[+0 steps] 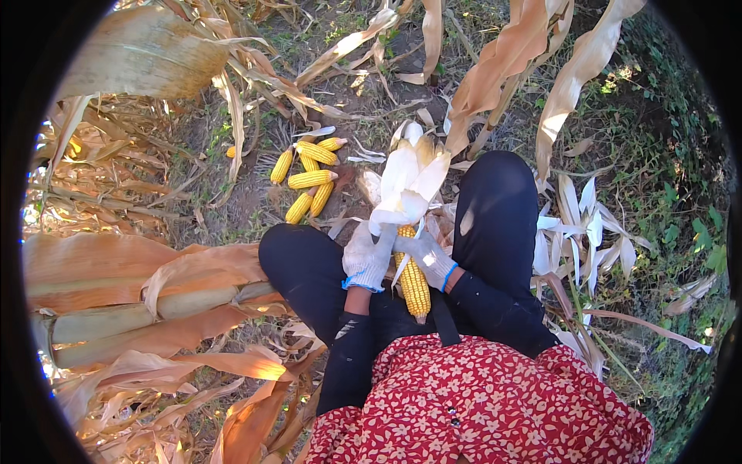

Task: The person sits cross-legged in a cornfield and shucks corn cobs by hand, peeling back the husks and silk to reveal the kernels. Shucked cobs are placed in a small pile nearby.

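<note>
An ear of corn (414, 284) lies between my knees, its yellow kernels bare and its tip pointing toward my body. Pale husk (403, 180) is peeled back and fans out beyond my hands at the ear's far end. My left hand (366, 256), in a whitish knit work glove with a blue cuff edge, grips the left side where the husk meets the kernels. From the right, my right hand (428, 255), gloved the same way, is closed around the ear with its thumb across the kernels. The fingers beneath the ear are hidden.
Several husked corn ears (312, 178) lie piled on the soil beyond my left knee. Stripped husks (585, 226) rest to the right of my right leg. Dry corn stalks (145, 313) extend along the left, and dried leaves (504, 69) hang ahead. Green weeds (684, 232) grow at far right.
</note>
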A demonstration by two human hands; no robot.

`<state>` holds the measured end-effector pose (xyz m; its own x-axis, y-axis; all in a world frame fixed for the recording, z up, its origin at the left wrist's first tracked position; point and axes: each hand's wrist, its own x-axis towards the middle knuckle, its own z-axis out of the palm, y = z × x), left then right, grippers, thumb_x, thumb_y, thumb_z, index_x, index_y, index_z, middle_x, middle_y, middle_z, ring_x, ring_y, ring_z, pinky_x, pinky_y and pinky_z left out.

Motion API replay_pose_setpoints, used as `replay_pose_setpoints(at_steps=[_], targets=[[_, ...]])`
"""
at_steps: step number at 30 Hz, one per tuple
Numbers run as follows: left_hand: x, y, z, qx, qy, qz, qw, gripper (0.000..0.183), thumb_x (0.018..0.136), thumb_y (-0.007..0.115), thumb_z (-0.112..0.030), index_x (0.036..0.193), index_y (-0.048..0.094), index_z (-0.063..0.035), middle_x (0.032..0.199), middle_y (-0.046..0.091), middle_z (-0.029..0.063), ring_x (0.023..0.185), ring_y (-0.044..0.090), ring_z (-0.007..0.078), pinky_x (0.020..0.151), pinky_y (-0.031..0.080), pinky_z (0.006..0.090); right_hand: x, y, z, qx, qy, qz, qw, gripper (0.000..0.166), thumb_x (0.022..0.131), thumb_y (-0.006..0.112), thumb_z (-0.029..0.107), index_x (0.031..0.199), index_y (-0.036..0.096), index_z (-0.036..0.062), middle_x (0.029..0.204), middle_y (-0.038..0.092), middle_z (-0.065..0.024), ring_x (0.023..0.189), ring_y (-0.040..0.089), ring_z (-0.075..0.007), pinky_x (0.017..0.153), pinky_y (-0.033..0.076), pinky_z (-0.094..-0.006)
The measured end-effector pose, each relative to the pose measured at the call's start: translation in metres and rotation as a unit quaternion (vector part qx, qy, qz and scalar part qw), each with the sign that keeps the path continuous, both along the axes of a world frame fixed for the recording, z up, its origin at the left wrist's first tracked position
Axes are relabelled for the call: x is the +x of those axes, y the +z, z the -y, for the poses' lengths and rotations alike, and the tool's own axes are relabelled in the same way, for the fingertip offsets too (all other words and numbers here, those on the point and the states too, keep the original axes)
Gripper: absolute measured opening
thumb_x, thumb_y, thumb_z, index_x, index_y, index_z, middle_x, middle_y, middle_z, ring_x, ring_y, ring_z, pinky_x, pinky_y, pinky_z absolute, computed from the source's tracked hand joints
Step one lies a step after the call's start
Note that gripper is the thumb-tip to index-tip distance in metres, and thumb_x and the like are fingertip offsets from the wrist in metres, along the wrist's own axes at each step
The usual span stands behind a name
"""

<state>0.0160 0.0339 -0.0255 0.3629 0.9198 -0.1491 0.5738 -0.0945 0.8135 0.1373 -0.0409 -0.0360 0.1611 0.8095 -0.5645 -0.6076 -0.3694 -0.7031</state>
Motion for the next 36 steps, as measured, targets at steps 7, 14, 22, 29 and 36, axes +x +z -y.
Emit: replay_pose_setpoints(at_steps=[7,14,22,29,36], targets=[[-0.01,0.035,-0.02,0.171,-0.214,-0.191,0.943,0.038,0.096,0.055,-0.039,0.085,0.074,-0.0075,0.077,0.071,0.0159,0.077,0.069,0.0321,0.087,0.053,0.0411,0.003,0.023,0.002,0.026,0.12,0.095,0.988,0.041,0.082,0.076,0.026,0.112,0.063,0.0015,0.096,0.068,-0.0056,0.078,0.065,-0.015,0.069,0.053,-0.029],[-0.019,0.071,-0.031,0.326,-0.379,-0.261,0.826,0.028,0.088,0.064,-0.034,0.072,0.071,-0.0113,0.063,0.066,0.0097,0.061,0.068,0.0288,0.058,0.053,0.0417,-0.001,0.012,0.009,0.151,0.167,0.268,0.937,0.047,0.083,0.076,0.033,0.116,0.062,0.0021,0.119,0.065,-0.0075,0.109,0.059,-0.0199,0.092,0.048,-0.0364],[0.019,0.235,-0.038,-0.079,0.204,0.41,0.886,0.024,0.101,0.057,-0.023,0.085,0.06,-0.0048,0.066,0.057,0.0024,0.056,0.053,0.0109,0.054,0.044,0.0275,0.009,-0.043,-0.005,-0.033,-0.093,0.046,0.994,0.024,0.077,0.077,0.014,0.093,0.065,0.0002,0.081,0.067,-0.0072,0.065,0.064,-0.0166,0.058,0.052,-0.0311],[0.067,0.212,-0.049,0.235,0.049,0.467,0.851,0.03,0.097,0.051,-0.031,0.075,0.055,-0.0109,0.062,0.049,0.0026,0.058,0.05,0.0193,0.066,0.048,0.0353,-0.003,-0.012,-0.002,-0.031,0.006,0.029,0.999,0.018,0.088,0.07,0.018,0.098,0.067,0.0029,0.088,0.068,-0.0076,0.076,0.066,-0.0165,0.066,0.053,-0.031],[0.122,0.14,0.065,0.255,-0.453,0.108,0.847,0.025,0.083,0.063,-0.031,0.097,0.064,-0.0105,0.081,0.066,0.0107,0.074,0.066,0.0295,0.065,0.051,0.041,-0.005,-0.027,0.013,0.007,-0.028,-0.036,0.999,0.023,0.095,0.06,0.02,0.113,0.059,0.0053,0.099,0.066,-0.0072,0.092,0.063,-0.0182,0.08,0.051,-0.0335]])
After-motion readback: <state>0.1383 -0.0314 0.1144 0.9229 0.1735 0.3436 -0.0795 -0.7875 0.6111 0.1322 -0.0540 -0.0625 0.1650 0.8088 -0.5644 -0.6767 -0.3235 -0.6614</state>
